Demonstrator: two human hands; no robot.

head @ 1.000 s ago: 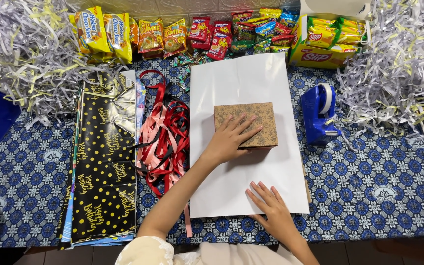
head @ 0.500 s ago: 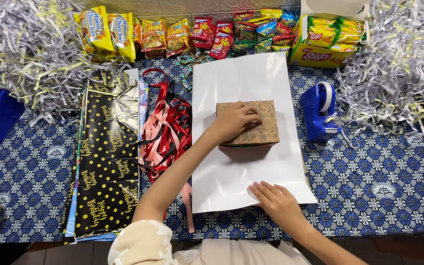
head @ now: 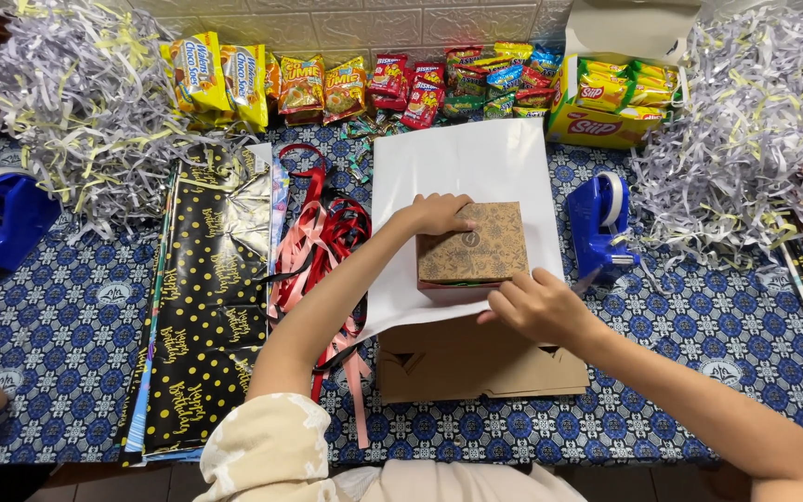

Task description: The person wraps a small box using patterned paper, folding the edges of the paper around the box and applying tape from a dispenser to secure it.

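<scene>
The left hand (head: 437,214) is pressed against the left far corner of the box (head: 474,245), fingers curled onto its top; the right hand (head: 533,303) is closed on the box's near right edge, so the box is gripped between the two hands, which are kept apart by its width; the box, brown with a patterned lid, is seen on the white sheet (head: 462,163), near the sheet's near edge; that edge is lifted over a flat piece of brown cardboard (head: 476,364) lying on the blue patterned cloth (head: 58,325). Just left of the sheet a tangle of red and pink ribbons (head: 322,242) is spread; beyond it black dotted wrapping paper (head: 202,307) is laid out. A blue tape dispenser (head: 603,223) is placed just right of the sheet; a second one (head: 6,214) is seen at the far left. Snack packets (head: 346,85) are lined along the wall, with a yellow carton (head: 606,93) beside them; heaps of shredded paper (head: 85,112) are piled at both far corners.
</scene>
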